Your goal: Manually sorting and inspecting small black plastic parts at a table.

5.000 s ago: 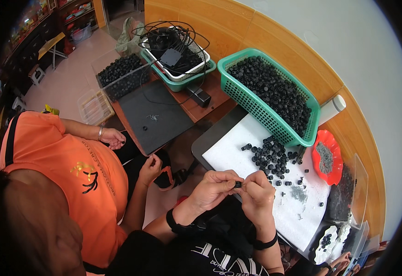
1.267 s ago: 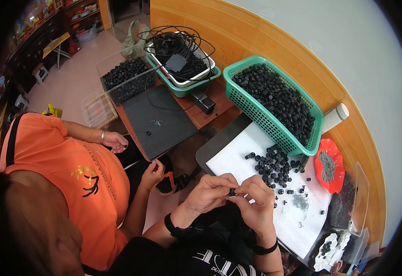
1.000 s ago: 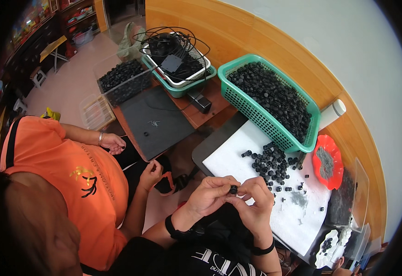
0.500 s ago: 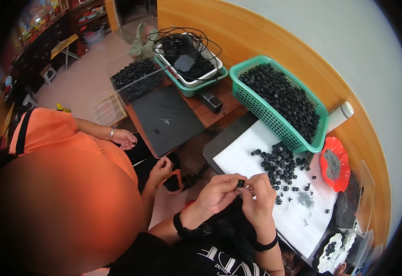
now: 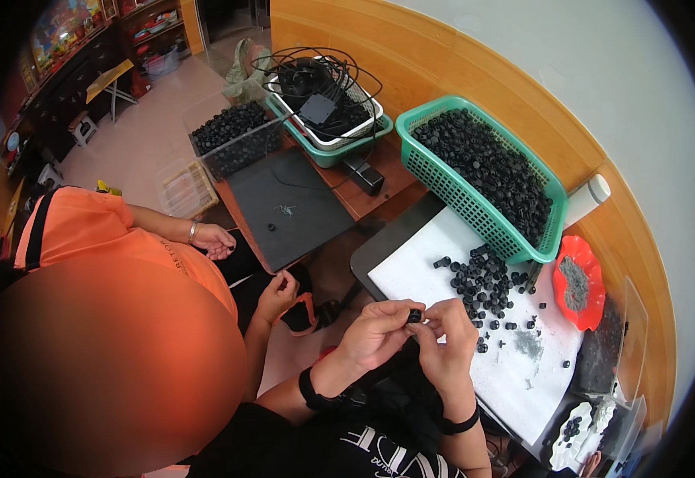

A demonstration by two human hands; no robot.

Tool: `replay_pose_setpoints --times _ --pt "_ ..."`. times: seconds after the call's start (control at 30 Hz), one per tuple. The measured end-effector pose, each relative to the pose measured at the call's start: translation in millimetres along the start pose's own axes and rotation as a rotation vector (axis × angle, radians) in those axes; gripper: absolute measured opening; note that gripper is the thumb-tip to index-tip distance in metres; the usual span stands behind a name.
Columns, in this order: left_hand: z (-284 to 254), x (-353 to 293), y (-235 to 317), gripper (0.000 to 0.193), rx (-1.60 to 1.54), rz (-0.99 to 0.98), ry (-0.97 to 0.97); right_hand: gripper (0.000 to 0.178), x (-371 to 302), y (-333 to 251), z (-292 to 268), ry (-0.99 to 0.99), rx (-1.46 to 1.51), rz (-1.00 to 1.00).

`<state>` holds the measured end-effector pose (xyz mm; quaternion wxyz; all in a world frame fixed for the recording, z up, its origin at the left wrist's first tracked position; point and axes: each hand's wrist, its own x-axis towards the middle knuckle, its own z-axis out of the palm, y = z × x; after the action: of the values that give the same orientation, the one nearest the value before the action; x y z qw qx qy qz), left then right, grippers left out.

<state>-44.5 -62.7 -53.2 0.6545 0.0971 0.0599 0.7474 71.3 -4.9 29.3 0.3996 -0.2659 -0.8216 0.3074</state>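
A small black plastic cap-like part (image 5: 415, 316) sits pinched between the thumb and fingertips of my left hand (image 5: 373, 333). Close beside it, the fingers of my right hand (image 5: 449, 331) are pressed together at the part's right side. Whatever is between those right fingertips is too small to make out. Both hands are over the near-left edge of a white sheet (image 5: 515, 382). On that sheet, beyond my right hand, lies a loose pile of similar black parts (image 5: 483, 283), along with a small scatter of fine grey pieces (image 5: 529, 345).
A green basket (image 5: 443, 179) full of black parts stands behind the sheet. To its right are a white bottle (image 5: 588, 201) and a red dish (image 5: 594, 307) of grey pieces. At left, a person in orange (image 5: 124, 255) sits beside a black board (image 5: 284, 231).
The black part has turned slightly in my fingertips. Both hands stay in nearly the same place.
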Motion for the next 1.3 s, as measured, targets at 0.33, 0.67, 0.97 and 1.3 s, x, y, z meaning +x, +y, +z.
replay_pose_setpoints --times 0.33,0.67,0.97,1.3 --pt "-1.4 -3.6 -1.4 0.029 -0.046 -0.071 0.072 0.02 3.0 2.6 -0.2 -0.032 -0.003 0.091" --pt "3.5 -2.2 3.6 0.031 -0.127 -0.078 0.06 0.009 2.3 -41.1 -23.8 -0.203 0.081 0.08" --pt "79.5 47.7 24.3 0.023 0.306 0.001 0.228 0.01 -36.3 -22.3 -56.0 -0.117 -0.098 0.088" --pt "137.0 144.5 24.8 0.043 0.759 -0.081 0.157 0.008 -69.9 -6.5 -94.4 0.013 -0.21 0.209"
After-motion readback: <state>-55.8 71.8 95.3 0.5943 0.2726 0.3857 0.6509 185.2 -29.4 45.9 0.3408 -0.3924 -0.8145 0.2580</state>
